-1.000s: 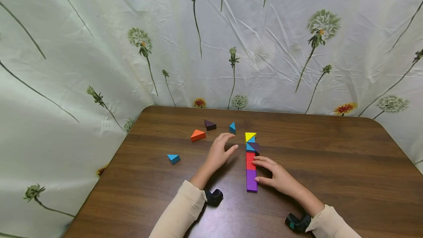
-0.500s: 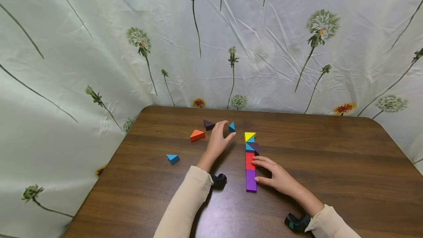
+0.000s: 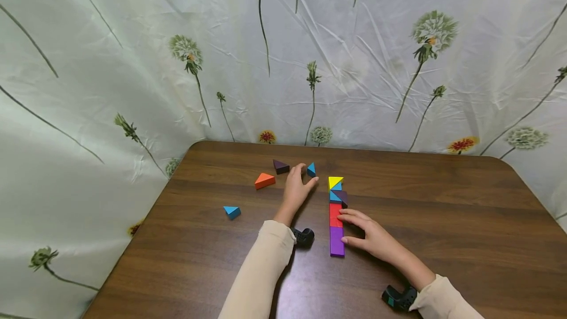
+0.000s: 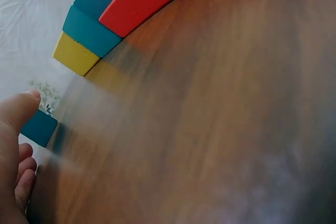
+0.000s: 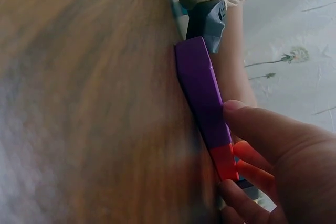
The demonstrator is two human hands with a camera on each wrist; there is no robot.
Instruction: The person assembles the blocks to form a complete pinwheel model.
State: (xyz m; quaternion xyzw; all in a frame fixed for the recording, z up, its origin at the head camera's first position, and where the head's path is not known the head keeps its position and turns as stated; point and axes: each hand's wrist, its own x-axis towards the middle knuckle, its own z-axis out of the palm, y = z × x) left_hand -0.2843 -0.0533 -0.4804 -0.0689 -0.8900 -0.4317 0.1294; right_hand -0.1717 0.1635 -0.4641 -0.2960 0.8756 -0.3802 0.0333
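Observation:
A row of coloured blocks lies on the table: a yellow triangle [image 3: 335,181], blue pieces [image 3: 334,196], a dark triangle [image 3: 341,196] jutting right, a red part [image 3: 335,214] and a purple block [image 3: 336,241]. My right hand [image 3: 376,238] rests at the row's right side; its thumb touches the purple block [image 5: 202,87] and its fingers lie by the red part [image 5: 224,161]. To the row's left, my left hand [image 3: 297,191] reaches to a loose blue triangular block [image 3: 312,169], thumb and fingers apart around it. Whether they touch it cannot be told.
Left of my left hand lie a dark triangular block [image 3: 281,167], an orange triangular block [image 3: 265,180] and another blue triangular block [image 3: 232,212]. A floral curtain [image 3: 354,63] hangs behind the brown wooden table [image 3: 465,220].
My left hand has moved away from me and slightly over, toward the loose blue triangular block. My right hand has stayed by the row.

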